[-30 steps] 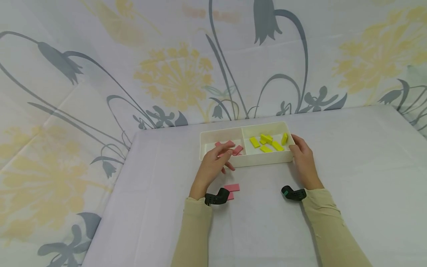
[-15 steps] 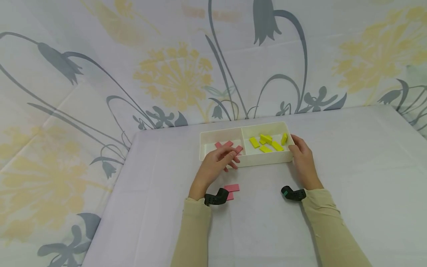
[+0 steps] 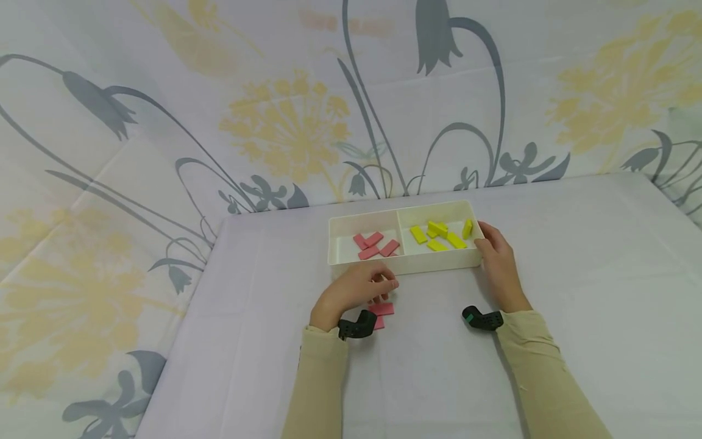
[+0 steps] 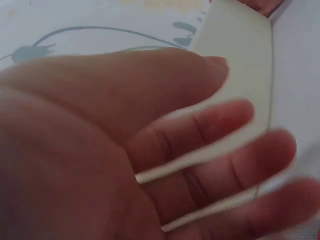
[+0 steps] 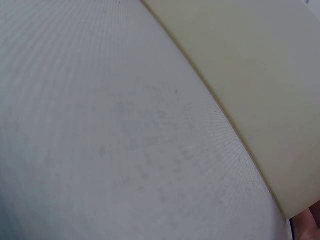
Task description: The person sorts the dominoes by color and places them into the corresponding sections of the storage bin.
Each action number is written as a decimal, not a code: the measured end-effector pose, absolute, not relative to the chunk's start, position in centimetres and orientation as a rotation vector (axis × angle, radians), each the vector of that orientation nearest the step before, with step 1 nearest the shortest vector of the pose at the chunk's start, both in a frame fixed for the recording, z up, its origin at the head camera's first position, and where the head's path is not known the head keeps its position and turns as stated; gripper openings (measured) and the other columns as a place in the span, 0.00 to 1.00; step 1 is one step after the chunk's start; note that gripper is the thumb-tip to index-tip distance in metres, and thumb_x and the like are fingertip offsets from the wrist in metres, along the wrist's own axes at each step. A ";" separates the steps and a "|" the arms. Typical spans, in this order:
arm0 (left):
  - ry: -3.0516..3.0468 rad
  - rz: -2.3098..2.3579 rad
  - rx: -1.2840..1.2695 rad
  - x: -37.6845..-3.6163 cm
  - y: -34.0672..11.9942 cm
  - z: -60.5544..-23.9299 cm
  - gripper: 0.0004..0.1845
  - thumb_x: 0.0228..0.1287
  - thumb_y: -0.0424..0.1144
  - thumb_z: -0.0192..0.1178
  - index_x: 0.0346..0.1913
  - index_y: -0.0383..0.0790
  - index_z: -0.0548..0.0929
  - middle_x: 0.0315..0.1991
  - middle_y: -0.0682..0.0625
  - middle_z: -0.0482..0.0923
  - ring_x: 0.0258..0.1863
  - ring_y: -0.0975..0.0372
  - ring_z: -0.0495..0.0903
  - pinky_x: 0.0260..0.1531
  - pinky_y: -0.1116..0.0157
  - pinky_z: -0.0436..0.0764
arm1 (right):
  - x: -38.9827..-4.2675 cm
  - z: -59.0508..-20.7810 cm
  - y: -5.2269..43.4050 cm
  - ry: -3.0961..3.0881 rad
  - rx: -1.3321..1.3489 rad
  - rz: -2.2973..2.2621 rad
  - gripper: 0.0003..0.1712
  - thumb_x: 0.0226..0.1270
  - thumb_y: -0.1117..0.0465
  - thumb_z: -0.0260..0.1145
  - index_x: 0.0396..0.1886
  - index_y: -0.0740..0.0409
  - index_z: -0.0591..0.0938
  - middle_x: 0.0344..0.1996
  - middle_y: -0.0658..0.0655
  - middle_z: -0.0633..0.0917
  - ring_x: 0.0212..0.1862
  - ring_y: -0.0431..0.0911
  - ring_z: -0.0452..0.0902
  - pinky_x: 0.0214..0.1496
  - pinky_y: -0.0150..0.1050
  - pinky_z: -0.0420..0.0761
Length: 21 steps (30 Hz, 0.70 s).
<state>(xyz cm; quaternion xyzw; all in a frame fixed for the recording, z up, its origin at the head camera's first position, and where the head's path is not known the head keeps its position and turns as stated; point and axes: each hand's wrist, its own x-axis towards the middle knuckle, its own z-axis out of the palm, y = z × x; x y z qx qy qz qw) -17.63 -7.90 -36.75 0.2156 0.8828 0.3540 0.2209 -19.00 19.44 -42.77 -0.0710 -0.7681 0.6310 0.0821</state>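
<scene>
Flowered cloth covers the table (image 3: 576, 274) and the wall behind. Near its far edge stands a white tray (image 3: 433, 262); the right hand (image 3: 498, 262) rests against its right end, fingers relaxed. The left hand (image 3: 356, 289), fingers loosely curled, hovers over pink tiles (image 3: 381, 310) lying before the tray.

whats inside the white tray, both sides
The white tray has pink blocks in its left compartment and yellow blocks in its right. The near wall hides the floor strip just behind it.
</scene>
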 end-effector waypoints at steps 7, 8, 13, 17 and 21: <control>2.543 0.704 0.445 -17.3 -8.2 -37.1 0.12 0.51 0.51 0.63 0.28 0.46 0.77 0.21 0.54 0.73 0.24 0.63 0.71 0.24 0.67 0.70 | -18.9 -42.7 19.4 -2.311 -0.199 1.899 0.27 0.69 0.54 0.41 0.66 0.56 0.59 0.63 0.56 0.63 0.63 0.47 0.56 0.62 0.47 0.57; 2.551 0.676 0.433 -17.2 -8.2 -37.2 0.13 0.50 0.51 0.63 0.27 0.45 0.76 0.22 0.55 0.73 0.25 0.63 0.71 0.25 0.67 0.70 | -18.9 -42.7 19.4 -2.316 -0.201 1.896 0.27 0.69 0.54 0.41 0.66 0.56 0.59 0.63 0.55 0.63 0.63 0.47 0.55 0.62 0.47 0.57; 2.571 0.571 0.366 -17.2 -8.1 -37.6 0.15 0.48 0.53 0.64 0.26 0.46 0.75 0.23 0.55 0.73 0.26 0.63 0.71 0.24 0.67 0.69 | -18.9 -42.6 19.4 -2.322 -0.206 1.892 0.27 0.69 0.54 0.41 0.66 0.56 0.59 0.63 0.55 0.63 0.63 0.47 0.55 0.62 0.46 0.57; 2.587 0.542 0.313 -17.1 -7.8 -37.7 0.16 0.45 0.56 0.65 0.25 0.47 0.75 0.21 0.55 0.73 0.24 0.63 0.71 0.21 0.67 0.68 | -18.9 -42.5 19.5 -2.326 -0.199 1.890 0.27 0.69 0.53 0.41 0.66 0.55 0.59 0.63 0.55 0.63 0.63 0.47 0.55 0.62 0.47 0.56; 2.617 0.490 0.318 -16.9 -7.4 -37.6 0.17 0.43 0.56 0.65 0.24 0.48 0.75 0.20 0.56 0.73 0.23 0.64 0.71 0.20 0.67 0.68 | -18.9 -42.6 19.6 -2.337 -0.205 1.881 0.27 0.69 0.53 0.41 0.66 0.55 0.59 0.63 0.54 0.63 0.64 0.47 0.55 0.62 0.47 0.56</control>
